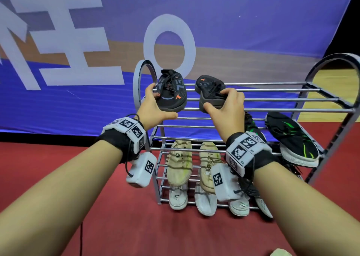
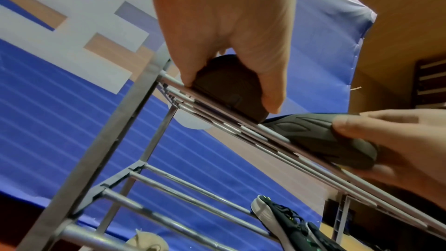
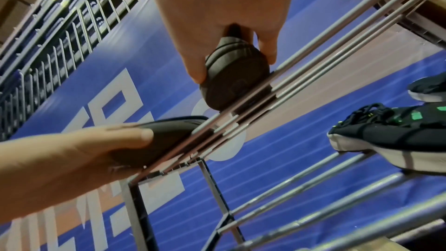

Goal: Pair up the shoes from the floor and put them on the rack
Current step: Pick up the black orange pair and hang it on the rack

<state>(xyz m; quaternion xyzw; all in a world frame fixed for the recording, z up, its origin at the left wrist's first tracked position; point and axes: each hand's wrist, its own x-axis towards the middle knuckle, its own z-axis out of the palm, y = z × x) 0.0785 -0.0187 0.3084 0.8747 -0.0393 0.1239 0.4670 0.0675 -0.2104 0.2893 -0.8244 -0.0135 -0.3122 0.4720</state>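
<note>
Two black shoes with orange marks sit side by side, toes away from me, on the top tier of a grey metal rack (image 1: 272,99). My left hand (image 1: 160,102) grips the heel of the left black shoe (image 1: 172,92), thumb on its near side. My right hand (image 1: 219,100) grips the heel of the right black shoe (image 1: 209,87). From below, my left hand (image 2: 230,93) clasps its shoe's sole (image 2: 229,83) against the bars. My right hand (image 3: 233,66) clasps the other sole (image 3: 237,83) in the same way.
On the lower tiers lie a beige pair (image 1: 179,162), a black-and-green pair (image 1: 292,139) at the right and white shoes (image 1: 178,197) at the bottom. The rack stands on red carpet before a blue banner (image 1: 58,100). The top tier's right half is bare bars.
</note>
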